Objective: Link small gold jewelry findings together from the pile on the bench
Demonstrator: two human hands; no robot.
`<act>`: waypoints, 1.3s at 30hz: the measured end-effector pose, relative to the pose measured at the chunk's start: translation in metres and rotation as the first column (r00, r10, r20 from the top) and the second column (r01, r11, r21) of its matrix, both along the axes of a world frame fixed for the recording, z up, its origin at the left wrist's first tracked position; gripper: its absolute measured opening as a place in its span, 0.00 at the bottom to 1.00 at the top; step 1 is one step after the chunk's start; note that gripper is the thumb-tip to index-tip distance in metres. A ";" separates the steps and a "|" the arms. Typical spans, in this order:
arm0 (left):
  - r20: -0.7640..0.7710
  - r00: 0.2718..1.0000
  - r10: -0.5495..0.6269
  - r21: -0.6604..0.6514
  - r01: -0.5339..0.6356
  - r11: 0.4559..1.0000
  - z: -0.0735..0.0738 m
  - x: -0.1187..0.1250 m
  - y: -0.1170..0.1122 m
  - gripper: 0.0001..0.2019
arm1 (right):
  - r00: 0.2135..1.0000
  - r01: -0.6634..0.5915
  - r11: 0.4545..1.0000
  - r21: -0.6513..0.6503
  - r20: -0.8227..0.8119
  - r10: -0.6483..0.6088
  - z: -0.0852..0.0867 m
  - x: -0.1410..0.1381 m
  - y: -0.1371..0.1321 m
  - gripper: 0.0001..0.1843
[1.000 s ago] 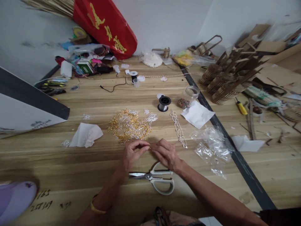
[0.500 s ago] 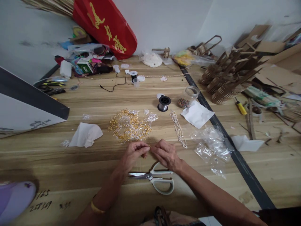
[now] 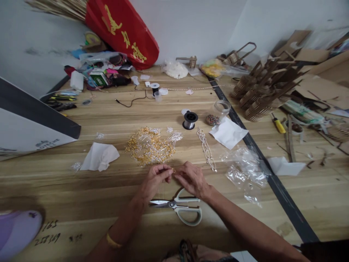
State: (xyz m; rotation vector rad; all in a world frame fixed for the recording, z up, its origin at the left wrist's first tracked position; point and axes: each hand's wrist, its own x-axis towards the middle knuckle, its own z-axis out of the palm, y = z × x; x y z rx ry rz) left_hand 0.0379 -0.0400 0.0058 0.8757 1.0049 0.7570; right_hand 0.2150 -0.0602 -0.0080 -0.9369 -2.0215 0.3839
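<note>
My left hand (image 3: 155,179) and my right hand (image 3: 192,179) meet fingertip to fingertip over the wooden table (image 3: 109,120). Both are pinched on a tiny gold bead (image 3: 173,170) and what looks like a thin clear thread below it. Just beyond them lies a pile of gold and clear beads (image 3: 149,145). White-handled scissors (image 3: 180,207) rest on the table right under my wrists. A finished beaded chain (image 3: 207,150) lies to the right of the pile.
A wire spool (image 3: 190,119), a glass jar (image 3: 223,107) and a dish of beads (image 3: 212,119) stand farther back. Crumpled tissue (image 3: 99,156), white paper (image 3: 228,133), clear plastic bags (image 3: 245,167). Wooden baskets (image 3: 259,91) at right, a red bag (image 3: 122,29) and clutter at the back.
My fingertips have shifted slightly while working the small bead; the bead now sits up between the two pinches. Nothing else on the table has moved.
</note>
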 end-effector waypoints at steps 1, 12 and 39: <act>-0.005 1.000 0.012 0.001 -0.012 1.000 -0.001 0.000 0.000 0.15 | 0.999 0.009 0.999 -0.036 -0.043 -0.011 0.000 -0.001 0.000 0.06; -0.047 0.994 0.094 0.052 -0.091 0.994 0.002 0.006 -0.003 0.14 | 0.919 -0.099 0.816 -0.569 -0.367 -0.145 0.005 -0.009 -0.001 0.11; 0.011 0.991 0.134 0.122 -0.135 0.983 -0.005 0.005 -0.002 0.10 | 0.840 -0.297 0.612 -0.733 -0.506 -0.198 0.008 -0.009 0.002 0.16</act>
